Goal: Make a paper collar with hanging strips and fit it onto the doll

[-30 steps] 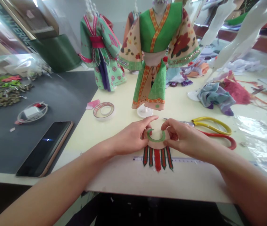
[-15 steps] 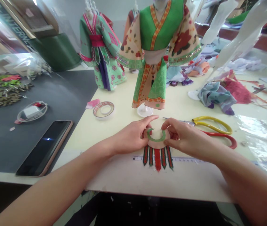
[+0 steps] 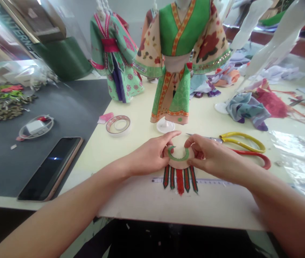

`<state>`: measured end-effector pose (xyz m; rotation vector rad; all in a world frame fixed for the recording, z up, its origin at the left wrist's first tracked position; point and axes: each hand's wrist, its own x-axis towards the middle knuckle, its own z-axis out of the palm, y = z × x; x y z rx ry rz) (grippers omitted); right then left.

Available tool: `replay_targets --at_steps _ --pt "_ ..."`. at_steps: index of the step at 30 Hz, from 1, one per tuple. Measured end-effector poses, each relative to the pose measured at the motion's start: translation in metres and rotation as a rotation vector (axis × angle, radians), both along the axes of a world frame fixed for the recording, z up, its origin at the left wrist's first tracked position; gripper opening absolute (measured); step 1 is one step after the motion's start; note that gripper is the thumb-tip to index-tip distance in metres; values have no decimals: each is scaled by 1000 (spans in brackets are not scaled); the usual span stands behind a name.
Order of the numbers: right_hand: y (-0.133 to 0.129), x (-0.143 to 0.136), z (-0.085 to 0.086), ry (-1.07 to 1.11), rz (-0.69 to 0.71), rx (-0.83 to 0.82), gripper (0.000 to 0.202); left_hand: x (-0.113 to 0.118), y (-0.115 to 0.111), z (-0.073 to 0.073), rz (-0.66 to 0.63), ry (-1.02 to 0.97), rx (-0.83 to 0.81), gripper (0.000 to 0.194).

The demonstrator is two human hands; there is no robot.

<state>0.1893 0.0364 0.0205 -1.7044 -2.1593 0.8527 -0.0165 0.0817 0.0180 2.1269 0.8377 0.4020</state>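
Observation:
Between my hands is a small doll collar [image 3: 179, 164], a pale pink crescent with a green inner band and several red and dark green pointed strips hanging from its lower edge. My left hand [image 3: 152, 153] pinches its left end, the fingertips partly hidden behind it. At the right end, my right hand [image 3: 207, 156] grips it between thumb and fingers. A ruler [image 3: 211, 182] lies flat under the strips. Beyond the collar stands a doll form in a green robe [image 3: 186, 32] with flowered sleeves, on a white round base [image 3: 165, 126].
Scissors [image 3: 242, 141] with yellow and red handles lie right of my right hand. A tape roll [image 3: 118, 124] and a phone [image 3: 50, 168] are on the left. Behind stands another dressed doll [image 3: 118, 61]. Fabric scraps [image 3: 248, 109] and clear plastic [image 3: 295, 161] lie at the right.
Both hands keep their hold on the collar in the same place. Only a very slight shift of the view shows.

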Motion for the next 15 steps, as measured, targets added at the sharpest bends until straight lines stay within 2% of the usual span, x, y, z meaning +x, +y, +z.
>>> replay_targets --at_steps 15 --pt "1 0 -1 -9 -13 -16 14 0 0 0 4 8 9 60"
